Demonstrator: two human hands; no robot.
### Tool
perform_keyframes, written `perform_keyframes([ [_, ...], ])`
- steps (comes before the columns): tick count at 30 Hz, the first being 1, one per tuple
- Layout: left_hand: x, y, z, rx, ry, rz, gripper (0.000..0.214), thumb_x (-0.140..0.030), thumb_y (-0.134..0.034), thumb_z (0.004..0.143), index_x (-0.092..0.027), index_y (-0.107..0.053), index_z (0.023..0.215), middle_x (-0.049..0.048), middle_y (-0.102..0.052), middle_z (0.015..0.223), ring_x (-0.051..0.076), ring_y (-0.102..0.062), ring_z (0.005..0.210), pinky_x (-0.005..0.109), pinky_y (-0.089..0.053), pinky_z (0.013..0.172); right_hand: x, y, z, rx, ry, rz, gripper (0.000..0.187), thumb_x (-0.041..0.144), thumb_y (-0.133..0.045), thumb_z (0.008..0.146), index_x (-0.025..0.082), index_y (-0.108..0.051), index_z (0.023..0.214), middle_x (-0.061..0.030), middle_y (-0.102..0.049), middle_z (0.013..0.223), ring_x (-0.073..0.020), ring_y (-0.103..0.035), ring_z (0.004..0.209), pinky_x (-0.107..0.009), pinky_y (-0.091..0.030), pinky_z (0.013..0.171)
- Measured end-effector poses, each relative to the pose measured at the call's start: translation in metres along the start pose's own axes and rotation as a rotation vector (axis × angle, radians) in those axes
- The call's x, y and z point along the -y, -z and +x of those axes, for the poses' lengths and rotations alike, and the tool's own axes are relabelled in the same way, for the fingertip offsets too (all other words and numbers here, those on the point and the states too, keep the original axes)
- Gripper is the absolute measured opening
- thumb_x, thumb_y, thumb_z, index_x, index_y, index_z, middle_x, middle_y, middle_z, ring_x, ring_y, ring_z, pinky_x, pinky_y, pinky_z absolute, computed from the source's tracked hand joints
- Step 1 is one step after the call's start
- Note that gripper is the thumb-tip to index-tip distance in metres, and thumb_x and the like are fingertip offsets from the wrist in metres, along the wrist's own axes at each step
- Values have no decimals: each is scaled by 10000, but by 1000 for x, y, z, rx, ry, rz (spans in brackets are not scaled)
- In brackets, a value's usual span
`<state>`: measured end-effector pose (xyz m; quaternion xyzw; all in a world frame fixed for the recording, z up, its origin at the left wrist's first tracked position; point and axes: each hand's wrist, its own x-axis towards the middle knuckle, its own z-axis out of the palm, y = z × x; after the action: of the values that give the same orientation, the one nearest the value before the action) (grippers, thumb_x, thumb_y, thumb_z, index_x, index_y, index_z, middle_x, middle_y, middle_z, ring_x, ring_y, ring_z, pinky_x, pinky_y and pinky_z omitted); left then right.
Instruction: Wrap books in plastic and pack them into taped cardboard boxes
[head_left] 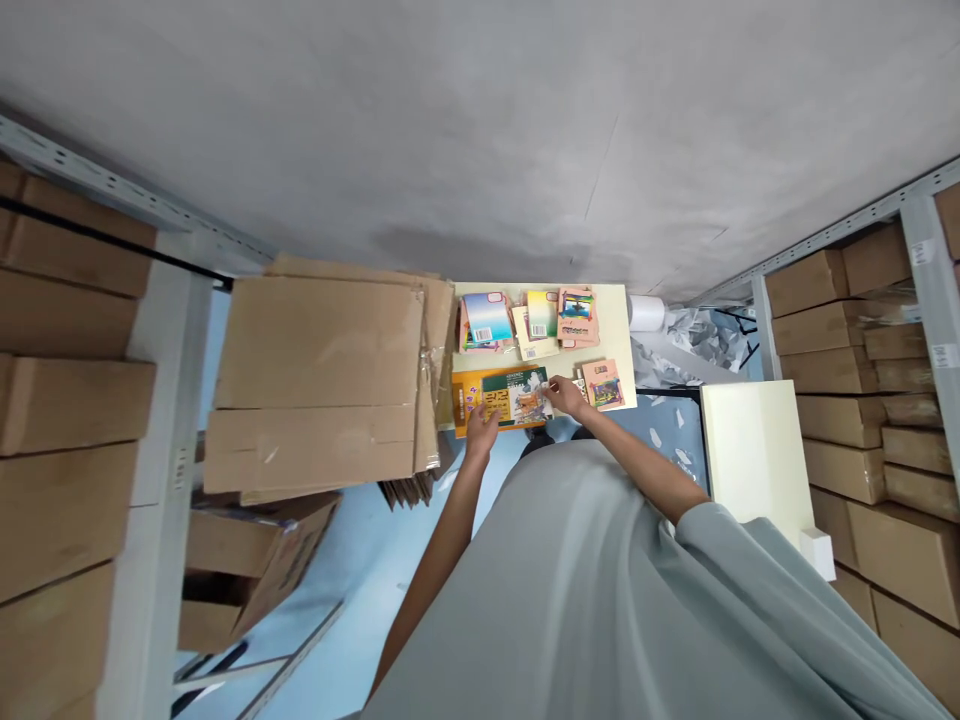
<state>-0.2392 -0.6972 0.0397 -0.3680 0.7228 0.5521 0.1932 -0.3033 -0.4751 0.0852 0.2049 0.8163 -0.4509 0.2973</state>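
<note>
A green, white and yellow booklet (520, 394) with a picture of a building lies over a larger orange book (467, 393) at the table's near edge. My right hand (568, 396) pinches the booklet's right end. At its left end rests my left hand (481, 432), thumb and fingers apart, touching the covers. Just right of my right hand is a pink picture book (604, 384). Behind lie more small books: a blue-and-white one (486, 318), a yellow-green one (541, 313) and a pink one (577, 316), stacked on others.
Flattened cardboard boxes (322, 350) are piled high left of the cream table (619, 345). A white roll (646, 313) and crumpled packing material (697, 340) lie at its right. Another cream surface (750, 450) stands nearer me. Shelves of cartons (832, 420) flank both sides; a grey wall rises behind.
</note>
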Motion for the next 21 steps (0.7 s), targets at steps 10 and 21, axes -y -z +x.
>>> perform_keyframes([
  [10,-79,-78,-56,425,-137,-385,588,-590,-879,815,-231,-656,1223,138,-762,1298,276,-743,1226,442,-598,1070,-37,101,-115,-235,168,818,569,700,-900,715,257,-583,881,12,-676,909,-189,-682,824,-341,-640,759],
  [21,-149,-253,-188,1113,-135,-111,530,-442,-942,755,-231,-704,1179,110,-815,1245,282,-777,1155,411,-626,990,-175,179,-245,-688,54,1164,557,611,-968,716,254,-726,1069,-34,-777,1029,-210,-736,933,-353,-604,864],
])
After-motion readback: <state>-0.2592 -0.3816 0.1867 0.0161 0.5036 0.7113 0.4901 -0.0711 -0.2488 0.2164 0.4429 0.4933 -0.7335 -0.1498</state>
